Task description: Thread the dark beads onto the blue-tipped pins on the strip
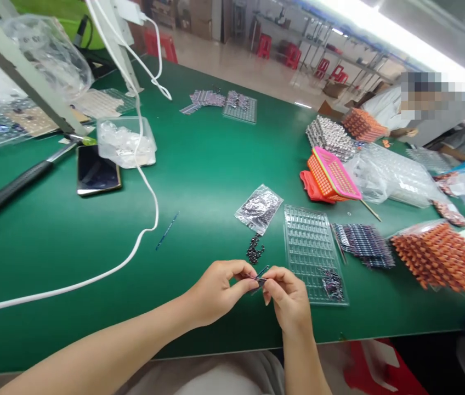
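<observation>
My left hand (220,291) and my right hand (292,302) meet near the table's front edge, thumbs and forefingers pinched. Between their fingertips is a thin dark strip (262,271) with a bluish pattern; its details are too small to make out. Just beyond the fingers lies a loose pile of small black beads (254,251). A clear plastic bag (259,209) of dark beads is behind that pile. Right of my hands, a clear compartment tray (306,236) carries small dark patterned pieces (332,285) in its near right corner.
Patterned strips (364,245) and orange bundles (438,255) lie to the right, behind them a pink basket (335,174). A white cable (150,230), phone (98,170), hammer (18,184) and plastic tub (146,134) occupy the left. A co-worker (389,109) sits across.
</observation>
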A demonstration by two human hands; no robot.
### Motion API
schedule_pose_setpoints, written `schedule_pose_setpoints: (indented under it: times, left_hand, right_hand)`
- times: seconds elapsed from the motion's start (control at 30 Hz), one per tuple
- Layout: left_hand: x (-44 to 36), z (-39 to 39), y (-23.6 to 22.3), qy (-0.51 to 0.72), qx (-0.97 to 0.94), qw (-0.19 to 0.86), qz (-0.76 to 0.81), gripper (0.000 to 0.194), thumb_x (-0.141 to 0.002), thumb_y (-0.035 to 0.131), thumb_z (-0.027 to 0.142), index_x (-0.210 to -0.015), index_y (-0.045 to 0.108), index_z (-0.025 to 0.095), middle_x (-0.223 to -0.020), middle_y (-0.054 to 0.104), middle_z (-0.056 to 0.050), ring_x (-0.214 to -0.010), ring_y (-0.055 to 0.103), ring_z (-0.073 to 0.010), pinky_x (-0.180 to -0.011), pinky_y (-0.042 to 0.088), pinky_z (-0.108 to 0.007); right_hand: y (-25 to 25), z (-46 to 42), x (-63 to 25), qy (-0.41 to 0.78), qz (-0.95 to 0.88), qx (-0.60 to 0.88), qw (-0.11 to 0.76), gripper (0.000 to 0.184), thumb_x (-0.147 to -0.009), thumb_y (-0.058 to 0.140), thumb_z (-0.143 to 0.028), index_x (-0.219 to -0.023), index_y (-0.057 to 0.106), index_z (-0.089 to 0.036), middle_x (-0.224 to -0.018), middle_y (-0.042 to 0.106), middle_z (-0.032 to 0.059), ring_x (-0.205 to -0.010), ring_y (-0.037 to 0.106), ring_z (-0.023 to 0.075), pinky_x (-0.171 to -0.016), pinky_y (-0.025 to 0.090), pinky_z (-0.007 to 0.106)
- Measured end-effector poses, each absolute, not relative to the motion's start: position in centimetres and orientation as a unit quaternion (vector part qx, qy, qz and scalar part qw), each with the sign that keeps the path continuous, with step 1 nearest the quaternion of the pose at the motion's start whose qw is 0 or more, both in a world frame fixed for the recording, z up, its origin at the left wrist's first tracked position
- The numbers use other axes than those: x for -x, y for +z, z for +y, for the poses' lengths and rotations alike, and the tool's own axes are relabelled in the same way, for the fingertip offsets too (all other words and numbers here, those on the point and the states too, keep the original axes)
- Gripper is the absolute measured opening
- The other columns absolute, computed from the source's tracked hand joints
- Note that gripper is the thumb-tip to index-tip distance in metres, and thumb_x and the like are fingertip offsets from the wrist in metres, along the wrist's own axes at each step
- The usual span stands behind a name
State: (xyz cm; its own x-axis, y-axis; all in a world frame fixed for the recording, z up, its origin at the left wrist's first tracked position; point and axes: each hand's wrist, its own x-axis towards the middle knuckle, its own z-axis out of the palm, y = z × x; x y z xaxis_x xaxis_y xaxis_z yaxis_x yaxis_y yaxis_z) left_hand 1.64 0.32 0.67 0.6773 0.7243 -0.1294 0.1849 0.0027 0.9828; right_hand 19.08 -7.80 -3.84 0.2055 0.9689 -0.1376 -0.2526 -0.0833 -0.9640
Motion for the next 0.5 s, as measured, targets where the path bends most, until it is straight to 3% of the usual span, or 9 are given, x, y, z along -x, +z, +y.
schedule_pose_setpoints:
  times: [0.13, 0.27, 0.37, 0.5]
  left_hand:
    - [-1.3, 0.6, 0.7, 0.218, -0.745, 0.555, 0.299, 0.018, -0.09, 0.055, 0.026, -0.081, 0.068, 0.018, -0.077, 0.068, -0.001, -0.072, 0.059, -0.0145, -0.069, 0.043, -0.025]
    - [-1.2, 0.7, 0.8, 0.187, -0.746, 0.579, 0.27, 0.017, -0.089, 0.056, 0.028, -0.081, 0.067, 0.018, -0.08, 0.069, -0.002, -0.074, 0.061, -0.0152, -0.071, 0.045, -0.026]
    - [-1.2, 0.7, 0.8, 0.186, -0.722, 0.602, 0.287, 0.018, -0.089, 0.057, 0.031, -0.083, 0.068, 0.018, -0.083, 0.071, -0.003, -0.08, 0.064, -0.0172, -0.076, 0.047, -0.028]
    - [-1.4, 1.1, 0.7, 0.196, -0.674, 0.624, 0.343, 0.022, -0.088, 0.057, 0.037, -0.083, 0.067, 0.018, -0.083, 0.071, -0.004, -0.082, 0.064, -0.0187, -0.079, 0.048, -0.03]
  right_hand:
    - [-3.4, -7.4, -18.9, 0.579, -0.324, 0.49, 0.565, 0.024, -0.076, 0.079, -0.039, -0.08, 0.071, -0.017, -0.064, 0.058, -0.001, -0.05, 0.05, 0.0092, -0.043, 0.042, 0.02]
    - [-2.1, -8.3, -18.9, 0.554, -0.36, 0.519, 0.542, 0.022, -0.08, 0.074, -0.04, -0.082, 0.069, -0.018, -0.064, 0.058, -0.002, -0.05, 0.05, 0.0088, -0.046, 0.041, 0.021]
    - [-0.7, -10.0, -20.5, 0.437, -0.446, 0.608, 0.491, 0.017, -0.089, 0.065, -0.037, -0.089, 0.07, -0.02, -0.072, 0.061, -0.0009, -0.057, 0.055, 0.0105, -0.053, 0.044, 0.023]
    - [-0.2, -12.4, -26.4, 0.123, -0.516, 0.739, 0.415, 0.017, -0.091, 0.061, -0.036, -0.095, 0.071, -0.023, -0.094, 0.068, 0.0039, -0.085, 0.062, 0.018, -0.078, 0.048, 0.03]
